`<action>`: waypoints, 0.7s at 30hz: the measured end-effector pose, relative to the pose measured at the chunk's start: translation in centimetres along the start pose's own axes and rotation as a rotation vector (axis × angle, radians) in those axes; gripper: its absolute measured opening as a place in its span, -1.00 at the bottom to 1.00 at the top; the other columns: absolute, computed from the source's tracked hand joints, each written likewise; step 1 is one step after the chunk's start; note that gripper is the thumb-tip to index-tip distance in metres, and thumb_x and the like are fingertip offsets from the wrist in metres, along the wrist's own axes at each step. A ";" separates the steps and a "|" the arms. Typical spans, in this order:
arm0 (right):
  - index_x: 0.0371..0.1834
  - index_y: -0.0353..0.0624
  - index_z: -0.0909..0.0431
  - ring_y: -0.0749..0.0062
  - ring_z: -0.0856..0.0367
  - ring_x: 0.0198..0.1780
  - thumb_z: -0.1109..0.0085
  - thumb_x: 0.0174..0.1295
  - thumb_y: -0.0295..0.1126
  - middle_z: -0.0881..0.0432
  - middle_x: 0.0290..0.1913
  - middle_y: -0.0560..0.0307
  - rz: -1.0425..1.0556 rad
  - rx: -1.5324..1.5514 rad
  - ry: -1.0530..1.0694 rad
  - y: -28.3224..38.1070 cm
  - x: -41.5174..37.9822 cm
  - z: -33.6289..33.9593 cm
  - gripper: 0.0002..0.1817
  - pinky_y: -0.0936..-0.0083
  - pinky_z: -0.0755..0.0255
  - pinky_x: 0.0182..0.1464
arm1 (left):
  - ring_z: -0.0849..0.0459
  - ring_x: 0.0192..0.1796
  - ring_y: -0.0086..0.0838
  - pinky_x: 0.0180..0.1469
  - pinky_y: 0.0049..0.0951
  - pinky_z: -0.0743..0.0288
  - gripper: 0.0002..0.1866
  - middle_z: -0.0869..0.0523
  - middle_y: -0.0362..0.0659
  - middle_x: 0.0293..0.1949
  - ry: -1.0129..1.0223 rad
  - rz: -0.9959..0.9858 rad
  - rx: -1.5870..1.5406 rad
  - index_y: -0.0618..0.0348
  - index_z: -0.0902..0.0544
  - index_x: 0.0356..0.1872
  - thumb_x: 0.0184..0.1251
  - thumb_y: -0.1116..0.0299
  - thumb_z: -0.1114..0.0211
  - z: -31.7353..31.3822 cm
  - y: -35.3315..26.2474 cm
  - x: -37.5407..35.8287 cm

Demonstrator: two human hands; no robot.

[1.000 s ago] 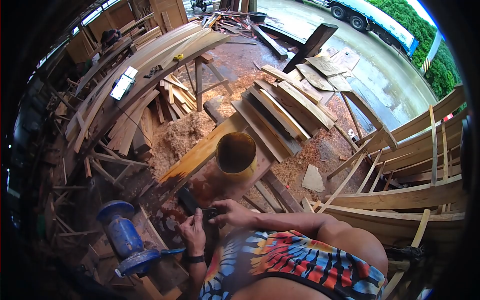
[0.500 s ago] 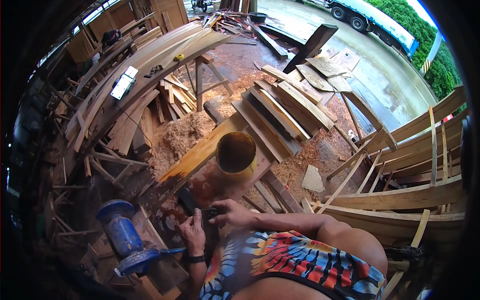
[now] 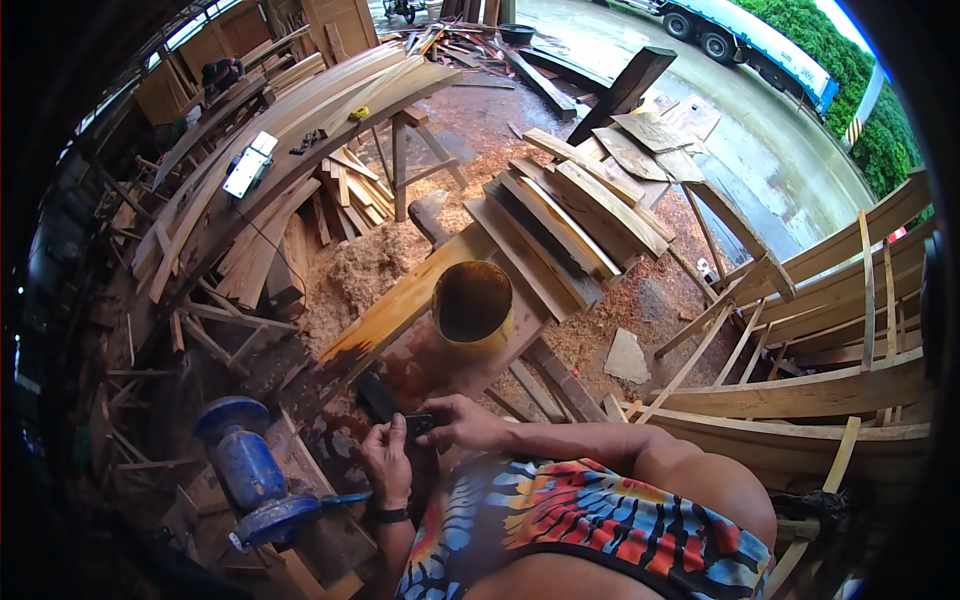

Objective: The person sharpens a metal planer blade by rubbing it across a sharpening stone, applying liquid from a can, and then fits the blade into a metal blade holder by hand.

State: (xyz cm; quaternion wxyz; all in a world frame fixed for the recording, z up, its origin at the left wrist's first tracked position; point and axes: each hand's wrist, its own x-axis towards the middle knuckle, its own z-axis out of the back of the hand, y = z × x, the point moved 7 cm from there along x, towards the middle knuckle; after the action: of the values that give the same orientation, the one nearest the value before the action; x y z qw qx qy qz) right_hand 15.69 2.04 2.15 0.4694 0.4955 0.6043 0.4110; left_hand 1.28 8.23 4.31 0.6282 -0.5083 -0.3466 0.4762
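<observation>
Both hands meet low in the view, at the near end of a wet wooden bench. My left hand, with a dark band at the wrist, has its thumb raised and fingers curled against a small dark flat piece, which looks like a metal blade. Gripping the piece's other side, my right hand has its fingers closed on it. Just beyond the left hand lies a dark rectangular block on the bench. A yellow bucket with a dark inside stands further along the bench.
A blue bench-grinder-like machine stands at left. Stacked boards lie beyond the bucket. Wood shavings cover the floor. A long plank table holds a white device. Curved wooden ribs rise at right.
Both hands have shifted very slightly, still holding the dark flat piece. The truck in the background, bucket and block stay where they were.
</observation>
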 end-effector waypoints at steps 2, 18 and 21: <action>-0.06 -0.25 -0.62 0.63 -0.56 -0.28 -0.38 0.26 -0.39 -0.68 -0.31 0.26 0.007 0.000 0.001 0.2 -0.2 -0.1 -0.75 0.54 -0.49 -0.24 | -0.42 -0.40 -0.58 -0.30 -0.42 -0.32 -0.57 -0.57 -0.25 -0.53 0.021 0.013 0.028 0.27 -0.60 -0.47 0.55 0.13 -0.28 0.3 0.7 0.1; -0.07 -0.28 -0.62 0.60 -0.53 -0.25 -0.41 0.24 -0.37 -0.68 -0.30 0.24 -0.033 0.017 -0.023 0.7 -0.6 -0.3 -0.72 0.49 -0.45 -0.18 | -0.34 -0.41 -0.63 -0.33 -0.45 -0.27 -0.49 -0.43 -0.36 -0.55 -0.016 -0.041 -0.034 0.26 -0.49 -0.54 0.62 0.11 -0.19 0.5 1.0 0.2; -0.04 -0.27 -0.63 0.61 -0.55 -0.25 -0.42 0.24 -0.37 -0.69 -0.28 0.24 -0.014 0.008 -0.012 0.0 -0.4 -0.2 -0.71 0.51 -0.47 -0.17 | -0.38 -0.39 -0.65 -0.31 -0.48 -0.29 -0.53 -0.51 -0.35 -0.52 0.071 0.011 -0.023 0.25 -0.57 -0.50 0.60 0.12 -0.23 0.6 0.6 -0.2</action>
State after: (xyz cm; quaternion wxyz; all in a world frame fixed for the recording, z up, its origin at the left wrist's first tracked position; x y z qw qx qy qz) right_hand 15.55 1.67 2.26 0.4740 0.4954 0.6067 0.4023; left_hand 0.56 8.24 3.91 0.6317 -0.5340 -0.3266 0.4573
